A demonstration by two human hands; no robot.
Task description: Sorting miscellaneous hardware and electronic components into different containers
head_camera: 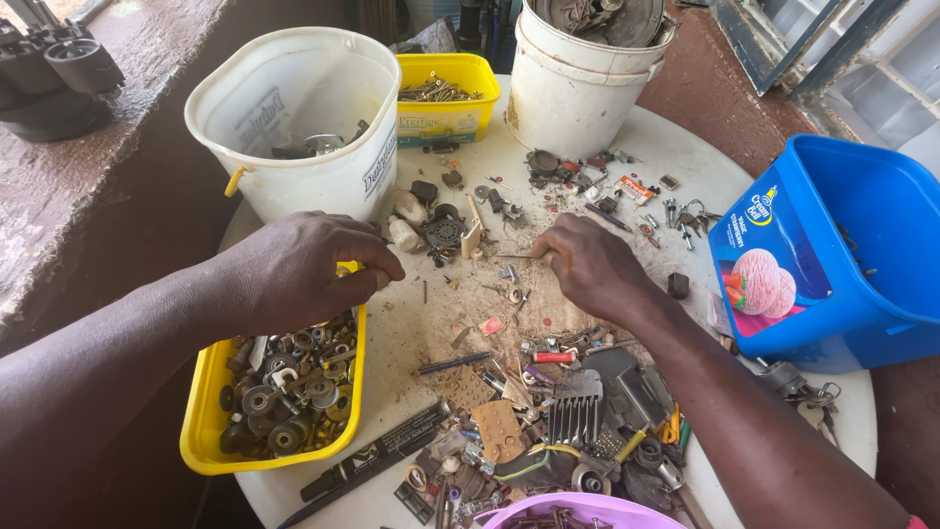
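Bright, even daylight is falling on my round table (685, 157); I'm seeing only soft, short shadows beneath my forearms. The white bucket (294, 118) behind it is glaring slightly. Edges around the table are bowing from lens distortion; focus is holding sharp throughout.

Yellow tub (201, 431) by the left hand (299, 269), packed with silver and brass-toned bits. White bucket (294, 118) behind, pale and stained. Smaller yellow box (446, 113) further back. Bright blue tub (842, 245) to the right, pink scoops printed on its side. Black marker (377, 460) below, lilac bowl rim (587, 509) at the bottom edge.
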